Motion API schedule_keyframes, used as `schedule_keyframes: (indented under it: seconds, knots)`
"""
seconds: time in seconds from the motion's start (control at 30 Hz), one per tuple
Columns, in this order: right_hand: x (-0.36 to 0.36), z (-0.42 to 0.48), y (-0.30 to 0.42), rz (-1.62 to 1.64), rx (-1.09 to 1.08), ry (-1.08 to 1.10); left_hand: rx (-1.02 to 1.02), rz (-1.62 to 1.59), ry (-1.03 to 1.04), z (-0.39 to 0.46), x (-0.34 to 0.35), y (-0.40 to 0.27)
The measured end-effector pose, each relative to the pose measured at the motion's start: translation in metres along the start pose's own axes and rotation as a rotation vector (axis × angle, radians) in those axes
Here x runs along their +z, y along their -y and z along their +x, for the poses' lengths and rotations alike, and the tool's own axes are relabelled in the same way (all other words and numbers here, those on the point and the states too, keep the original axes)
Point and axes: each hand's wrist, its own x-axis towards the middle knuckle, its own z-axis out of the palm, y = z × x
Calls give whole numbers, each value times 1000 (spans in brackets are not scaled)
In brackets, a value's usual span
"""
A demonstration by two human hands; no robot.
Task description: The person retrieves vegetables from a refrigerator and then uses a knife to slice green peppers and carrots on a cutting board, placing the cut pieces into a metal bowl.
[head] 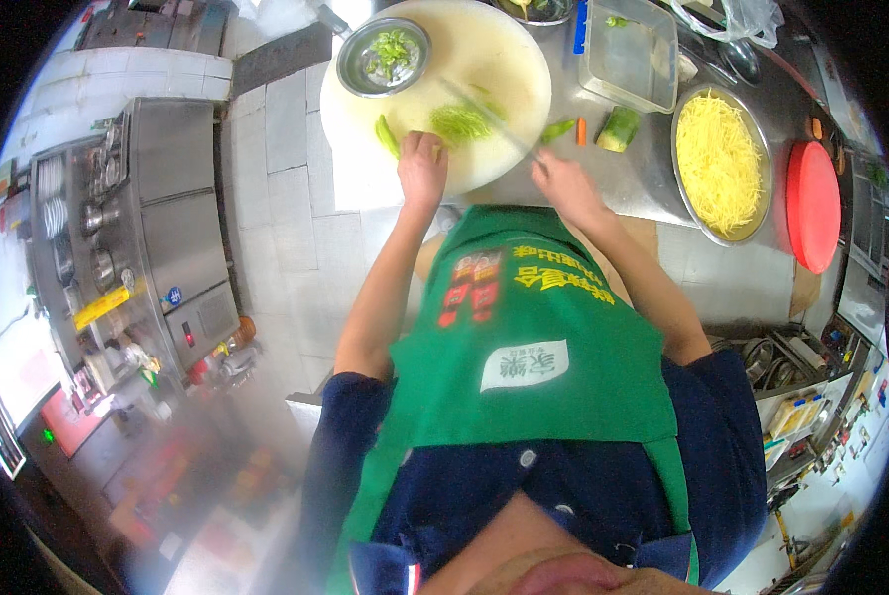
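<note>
On the round cutting board (pixel 489 37), my right hand (pixel 563 186) grips the handle of a knife (pixel 485 115) whose blade reaches over the board. Beside the blade lies a pile of finely sliced green vegetable (pixel 460 123). My left hand (pixel 423 167) rests at the pile's left side with its fingers bent down; whether it holds a piece is hidden. A whole green pepper (pixel 387 136) lies just left of those fingers. At the board's upper left, a metal bowl (pixel 345 65) holds chopped green pieces (pixel 392 56).
Right of the board are another green pepper (pixel 558 131), a carrot piece (pixel 581 132), a cucumber-like chunk (pixel 618 129) and a clear plastic container (pixel 630 93). A metal bowl (pixel 765 167) of yellow shreds (pixel 718 163) and a red round lid or board (pixel 814 207) stand farther right.
</note>
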Motion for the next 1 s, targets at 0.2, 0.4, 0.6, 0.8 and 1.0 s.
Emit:
schedule_keyframes:
  seconds: [0.2,0.4,0.6,0.8,1.0]
  knots:
    - [10,3,-6,-219,88,-21,-82,-167,-220,10,40,-11]
    - [30,11,-13,616,227,135,-56,-186,-341,27,60,-11]
    - [32,-1,-124,1306,408,392,112,-222,-121,32,45,0]
    - [56,-11,-88,1290,499,234,51,-207,-151,18,41,-11]
    - [99,5,-3,1077,340,289,-25,-198,-208,22,52,-36]
